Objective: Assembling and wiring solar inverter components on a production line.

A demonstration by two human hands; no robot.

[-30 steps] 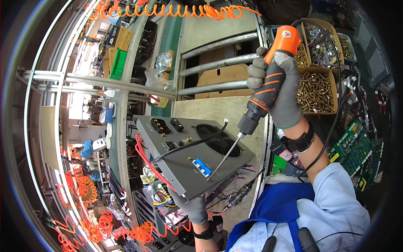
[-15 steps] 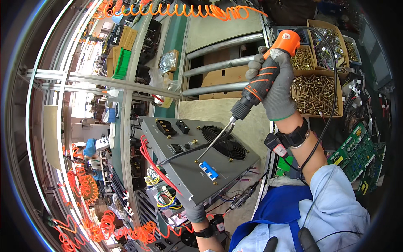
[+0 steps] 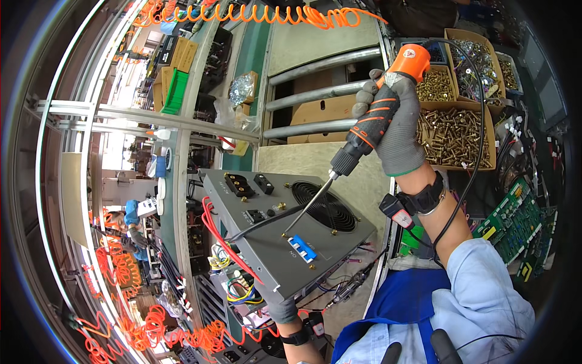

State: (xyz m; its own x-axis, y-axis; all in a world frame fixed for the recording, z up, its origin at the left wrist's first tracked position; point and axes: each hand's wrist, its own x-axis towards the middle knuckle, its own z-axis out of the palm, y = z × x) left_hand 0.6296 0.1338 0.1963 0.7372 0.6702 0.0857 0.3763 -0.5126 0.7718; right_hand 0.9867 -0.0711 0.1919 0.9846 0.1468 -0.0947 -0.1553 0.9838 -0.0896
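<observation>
Above the grey box (image 3: 285,233), your right hand (image 3: 397,130) in a grey glove has its grip clenched round the orange-and-black screwdriver (image 3: 379,115), held tilted, orange cap up and to the right. Its long bit (image 3: 306,209) runs down-left, and the tip meets a brass screw (image 3: 284,235) on the box's top face, just left of the blue switch (image 3: 301,247). The round fan grille (image 3: 324,206) sits right of the bit; two black sockets (image 3: 245,182) sit at the box's far-left end. A black cable (image 3: 267,223) crosses the face under the bit, and red wires (image 3: 227,242) run along the box's left edge.

Your left hand (image 3: 282,310), gloved too, is at the near lower corner of the box, mostly hidden under it; the grip looks closed on that corner, propping the box tilted, but the fingers can't be seen clearly. A black wrist strap sits on each wrist.

Right of the box, past your right hand, cardboard trays of brass screws (image 3: 454,133) stand close together. Further right, green circuit boards (image 3: 512,221). A black cord (image 3: 479,121) goes from the screwdriver cap over the trays and down by your right forearm. Behind the box, three grey tubes (image 3: 315,94) lie across the counter (image 3: 303,161). An orange coiled hose (image 3: 254,12) hangs well above the box. Far left of the box, another person (image 3: 130,224) in blue sits at a bench.
</observation>
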